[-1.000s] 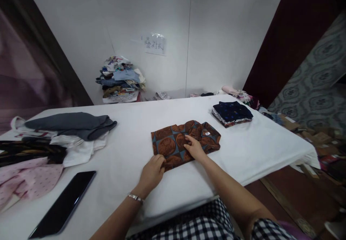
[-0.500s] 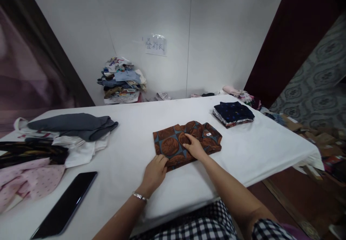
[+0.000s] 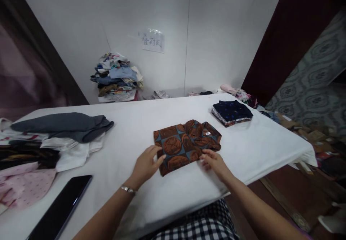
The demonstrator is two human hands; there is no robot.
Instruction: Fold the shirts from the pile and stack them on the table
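Note:
A folded brown shirt (image 3: 173, 146) with round motifs and blue-grey patches lies in front of me, its collar and small white label toward the right. My left hand (image 3: 146, 164) is at the shirt's left edge, thumb and fingers apart, the thumb over the fabric. Along the near edge, my right hand (image 3: 215, 164) has its fingertips pinched on the cloth; the lower fingers curl under and are partly hidden. A stack of folded garments (image 3: 231, 112), dark navy on top, sits beyond it to the right.
A white-covered table (image 3: 129, 124) carries everything. At left lie a grey garment (image 3: 65, 124), a pink dotted cloth (image 3: 29, 186) and a black phone (image 3: 61, 207). A tall clothes pile (image 3: 119, 77) stands by the wall below a paper sign (image 3: 153, 40). Boxes litter the right-hand floor.
My right hand has moved from the top of the shirt down to its near edge. My left hand has shifted left and its fingers have spread. The view has tilted slightly.

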